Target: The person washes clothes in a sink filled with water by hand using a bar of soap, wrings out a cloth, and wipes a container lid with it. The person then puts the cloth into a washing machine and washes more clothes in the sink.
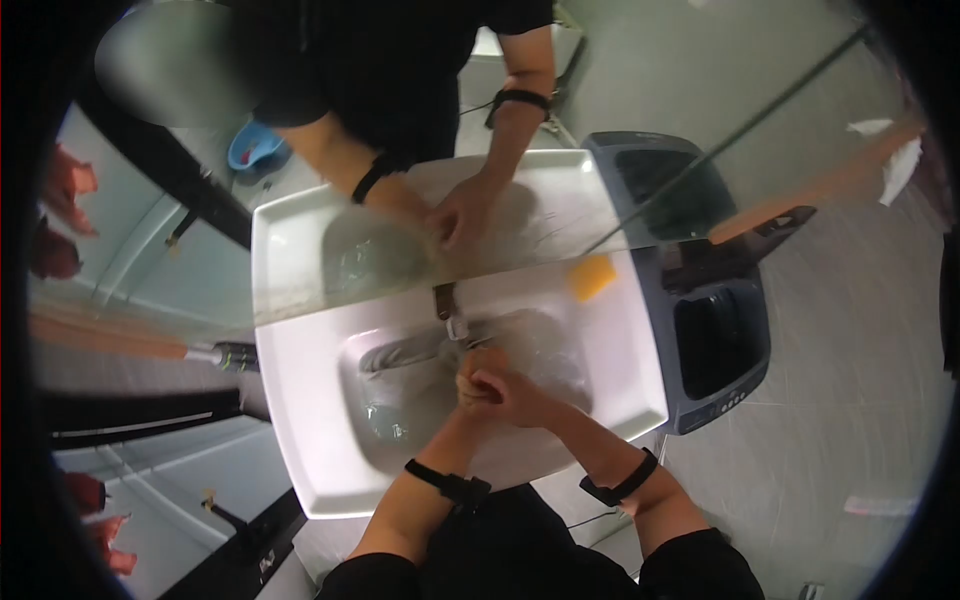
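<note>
Both hands meet over a white sink [290, 400], just below the metal faucet [455, 325]. My left hand [468, 388] is closed and partly covered by the other hand. My right hand [515, 397] has its fingers curled in against the left one. Whatever lies between them, if anything, is hidden. Water stands in the basin [390, 430], with bright glints on its left side. A yellow sponge [592, 277] rests at the sink's back right, by the mirror. Each forearm wears a black strap.
Behind the sink a mirror [600, 215] reflects my arms and the basin. A dark grey bin-like container [710, 345] stands against the sink's right side. On the left are a glass panel, a black frame [270, 545] and hanging red cloths [118, 545]. Grey tiles [840, 400] cover the floor.
</note>
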Action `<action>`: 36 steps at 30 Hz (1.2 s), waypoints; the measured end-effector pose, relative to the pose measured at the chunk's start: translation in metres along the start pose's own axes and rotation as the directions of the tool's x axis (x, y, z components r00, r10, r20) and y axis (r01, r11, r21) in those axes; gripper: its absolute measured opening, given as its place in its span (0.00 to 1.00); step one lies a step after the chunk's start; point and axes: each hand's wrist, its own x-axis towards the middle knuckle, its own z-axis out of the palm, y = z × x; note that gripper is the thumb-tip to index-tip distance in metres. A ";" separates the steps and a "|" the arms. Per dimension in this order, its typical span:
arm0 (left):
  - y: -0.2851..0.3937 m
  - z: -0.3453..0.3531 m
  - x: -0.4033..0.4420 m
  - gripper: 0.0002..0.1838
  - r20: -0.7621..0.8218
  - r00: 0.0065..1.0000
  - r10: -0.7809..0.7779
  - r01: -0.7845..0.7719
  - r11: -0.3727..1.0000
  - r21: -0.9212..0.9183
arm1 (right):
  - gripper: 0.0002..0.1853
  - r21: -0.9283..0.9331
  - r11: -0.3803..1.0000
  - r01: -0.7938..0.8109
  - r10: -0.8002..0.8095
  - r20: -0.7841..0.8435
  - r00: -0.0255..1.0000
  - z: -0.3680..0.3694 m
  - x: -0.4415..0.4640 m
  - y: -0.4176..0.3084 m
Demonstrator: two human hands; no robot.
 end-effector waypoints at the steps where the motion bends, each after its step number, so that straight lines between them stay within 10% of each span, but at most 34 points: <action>1: 0.018 0.003 0.005 0.18 0.062 0.991 -0.121 0.135 0.912 -0.387 | 0.26 0.147 0.985 -0.088 0.074 0.094 0.993 -0.020 0.010 -0.014; 2: 0.062 0.018 0.013 0.19 0.182 0.932 -0.313 0.329 0.524 -0.786 | 0.26 0.287 0.941 -0.181 0.127 0.196 0.972 -0.038 0.020 -0.018; 4: 0.111 0.036 0.022 0.20 0.234 0.886 -0.399 0.383 0.349 -0.855 | 0.22 -0.081 0.917 -0.390 0.373 -0.169 0.912 -0.051 0.035 0.052; 5: 0.121 0.038 0.021 0.21 0.224 0.865 -0.449 0.404 0.357 -0.842 | 0.21 -0.218 0.902 -0.372 0.214 -0.523 0.825 -0.068 0.038 0.070; 7: 0.092 0.020 0.021 0.21 0.093 0.784 -0.614 0.538 0.597 -0.595 | 0.30 -0.327 0.562 -0.759 0.422 -0.676 0.604 -0.101 0.056 0.108; 12: 0.105 0.000 0.024 0.17 -0.090 0.847 -0.524 0.529 0.815 0.237 | 0.30 0.099 0.390 -0.915 0.722 -0.650 0.237 -0.129 0.084 0.128; 14: 0.135 0.011 0.018 0.17 -0.281 0.874 -0.396 0.460 0.487 0.743 | 0.26 -0.016 0.383 -0.924 0.721 -0.620 0.309 -0.122 0.091 0.125; 20: 0.150 0.022 0.009 0.21 -0.376 0.847 -0.376 0.384 0.921 -0.055 | 0.21 -0.241 0.756 -0.608 0.356 -0.629 0.691 -0.068 0.069 0.123; 22: 0.156 0.024 0.013 0.22 -0.292 0.807 -0.513 0.368 0.824 -0.430 | 0.25 0.219 0.859 -0.462 0.511 -0.379 0.771 -0.033 0.057 0.098; 23: 0.157 0.024 0.014 0.22 -0.201 0.784 -0.587 0.371 0.703 -0.606 | 0.25 0.455 0.881 -0.132 0.274 -0.263 0.925 0.013 0.059 0.128; 26: 0.127 0.010 0.009 0.25 -0.199 0.768 -0.608 0.379 0.683 -0.624 | 0.26 -0.125 0.985 0.118 -0.154 -0.348 0.925 0.048 0.030 0.052; 29: 0.166 0.027 0.008 0.26 -0.201 0.643 -0.739 0.341 0.511 -0.789 | 0.26 -0.305 0.952 -0.026 -0.056 -0.257 0.965 0.057 0.023 -0.002; 32: 0.059 -0.051 -0.039 0.27 -0.029 0.940 -0.341 0.214 0.653 -0.726 | 0.23 -0.275 0.944 -0.183 0.096 -0.301 0.949 0.066 0.021 -0.014; 36: 0.114 -0.003 -0.021 0.26 -0.028 0.783 -0.622 0.414 0.553 -0.723 | 0.16 -0.379 0.855 -0.353 0.198 -0.391 0.899 0.055 0.037 0.025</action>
